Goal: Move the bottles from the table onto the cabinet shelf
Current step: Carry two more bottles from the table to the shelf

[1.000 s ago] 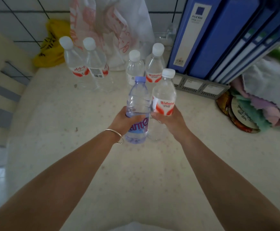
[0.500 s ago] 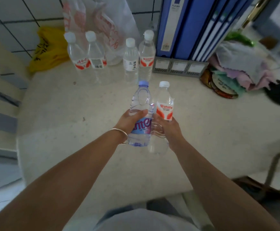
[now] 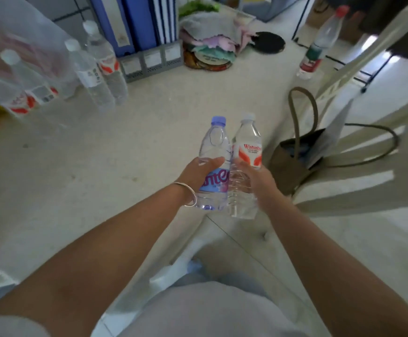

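The left hand (image 3: pixel 199 175) is wrapped round the middle of the blue-capped bottle (image 3: pixel 213 164), thumb across its front above the purple label, a thin bangle (image 3: pixel 186 193) on the wrist. The right hand (image 3: pixel 258 181) grips the lower body of the white-capped bottle (image 3: pixel 246 164) with the red and white label. Both bottles stand upright, side by side and touching.

Half a second ago the pair hung over the middle of the table (image 3: pixel 76 166); now they sit past its near right corner, over the floor, with the view swung round to the right. The four bottles left on the table (image 3: pixel 93 66) have slid from 12 o'clock to about 10 o'clock of the hands, smeared by motion blur. The blue file boxes (image 3: pixel 134 20) and the heap of cloths (image 3: pixel 210 35) now lie at 11 to 12 o'clock. Newly in sight: a dark handbag (image 3: pixel 293 161) on the floor just at 3 o'clock of the held bottles, and a red-capped bottle (image 3: pixel 319 45) standing at 1 o'clock, far off. The grip on both bottles looks unchanged
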